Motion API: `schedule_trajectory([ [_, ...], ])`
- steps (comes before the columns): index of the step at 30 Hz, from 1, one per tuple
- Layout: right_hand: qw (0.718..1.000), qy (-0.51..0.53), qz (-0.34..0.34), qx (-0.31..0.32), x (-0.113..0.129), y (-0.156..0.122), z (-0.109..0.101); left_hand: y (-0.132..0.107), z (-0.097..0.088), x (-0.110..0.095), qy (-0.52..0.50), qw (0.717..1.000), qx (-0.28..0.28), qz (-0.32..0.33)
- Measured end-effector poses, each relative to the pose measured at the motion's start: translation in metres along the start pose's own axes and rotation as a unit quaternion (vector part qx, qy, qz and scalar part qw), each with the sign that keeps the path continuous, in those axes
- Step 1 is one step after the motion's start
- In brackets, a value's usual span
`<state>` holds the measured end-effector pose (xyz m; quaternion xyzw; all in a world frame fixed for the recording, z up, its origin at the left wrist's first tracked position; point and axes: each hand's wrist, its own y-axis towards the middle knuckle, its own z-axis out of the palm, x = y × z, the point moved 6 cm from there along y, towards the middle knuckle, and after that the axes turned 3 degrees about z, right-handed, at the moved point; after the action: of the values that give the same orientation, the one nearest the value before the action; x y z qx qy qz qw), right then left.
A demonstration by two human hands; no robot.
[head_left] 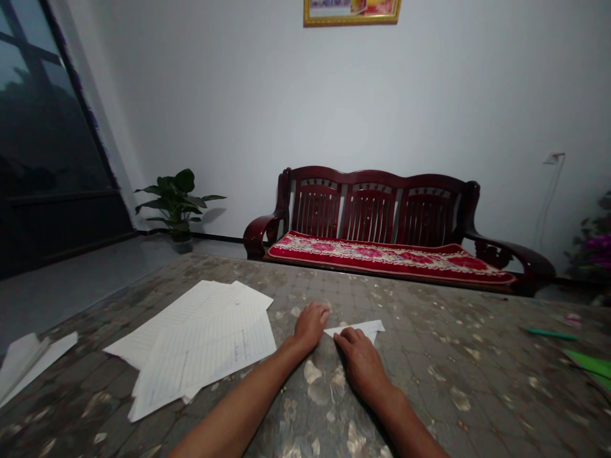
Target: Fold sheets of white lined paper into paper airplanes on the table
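Observation:
A small piece of white paper (370, 329), folded into a narrow pointed shape, lies on the patterned tablecloth in front of me. My right hand (360, 359) is on its near edge, thumb and curled fingers closed at the paper and covering part of it. Just left of the paper's pointed end, my left hand (311, 324) rests on the cloth with its fingers curled together. Nothing shows in that hand, and a small gap separates it from the paper.
Lined sheets (210, 340) with some handwriting overlap on the left. Folded white paper (31, 362) sits at the far left edge. A green pen-like stick (551, 333) and a bright green sheet (592, 366) lie right. Beyond the table stands a wooden bench (370, 210).

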<state>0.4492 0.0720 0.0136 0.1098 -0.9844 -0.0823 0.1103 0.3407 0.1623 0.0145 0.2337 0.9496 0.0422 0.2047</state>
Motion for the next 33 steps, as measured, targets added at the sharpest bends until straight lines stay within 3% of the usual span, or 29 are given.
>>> schedule_trajectory([
  [8, 0.997, 0.075, -0.01, -0.018, -0.003, -0.005, 0.0, -0.01, 0.002, -0.025, -0.014, 0.992, 0.101, 0.08],
  [15, 0.995, 0.099, 0.004, -0.031, -0.004, -0.006, -0.004, -0.02, -0.008, -0.028, -0.005, 0.991, 0.128, 0.037],
  [20, 0.995, 0.092, 0.006, -0.027, -0.004, -0.005, -0.006, -0.017, -0.006, -0.019, -0.019, 0.991, 0.126, -0.028],
  [26, 0.992, 0.118, 0.019, -0.033, -0.01, -0.006, -0.003, -0.022, -0.002, -0.025, -0.01, 0.992, 0.126, -0.026],
  [29, 0.986, 0.133, 0.05, -0.092, -0.021, -0.006, -0.006, -0.028, -0.007, -0.031, 0.003, 0.993, 0.116, -0.028],
  [33, 0.969, 0.079, 0.163, -0.166, -0.044, -0.006, -0.014, -0.035, -0.014, -0.039, 0.015, 0.995, 0.1, -0.026],
])
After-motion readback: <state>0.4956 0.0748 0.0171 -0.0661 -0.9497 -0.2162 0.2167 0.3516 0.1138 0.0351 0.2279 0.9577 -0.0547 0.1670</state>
